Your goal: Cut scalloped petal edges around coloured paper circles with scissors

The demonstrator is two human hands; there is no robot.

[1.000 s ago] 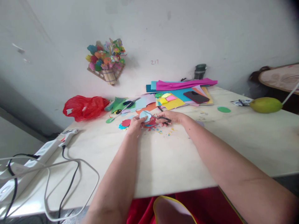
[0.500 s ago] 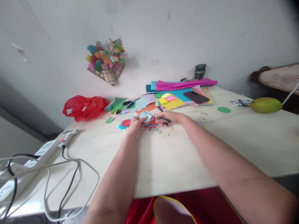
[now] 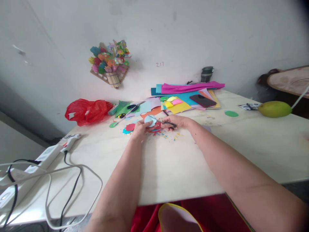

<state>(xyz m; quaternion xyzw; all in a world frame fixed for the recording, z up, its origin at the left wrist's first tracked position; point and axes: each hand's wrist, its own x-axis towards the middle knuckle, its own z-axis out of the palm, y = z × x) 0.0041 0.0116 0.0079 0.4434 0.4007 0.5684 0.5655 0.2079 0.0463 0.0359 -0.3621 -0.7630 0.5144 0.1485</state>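
Observation:
Between thumb and fingers, my left hand (image 3: pixel 142 128) pinches a light blue paper piece (image 3: pixel 149 120) with a rounded outline. My right hand (image 3: pixel 177 121) is closed around the dark handles of a pair of scissors (image 3: pixel 172 125). The scissor blades reach left to the paper's right edge; whether they are parted is too small to tell. Beneath both hands lie red paper pieces and small coloured scraps (image 3: pixel 177 136). Left of my left hand, a red cut shape (image 3: pixel 130 127) rests on a blue scalloped one (image 3: pixel 126 131).
A second pair of scissors (image 3: pixel 132 107) lies near a red plastic bag (image 3: pixel 88 111). Farther back are coloured sheets (image 3: pixel 185 109), a phone (image 3: pixel 203 100) and a pink roll (image 3: pixel 190 87). A green oval (image 3: pixel 231 113) and a mango-like fruit (image 3: pixel 274 109) are rightward; a power strip (image 3: pixel 45 154) and cables lie left.

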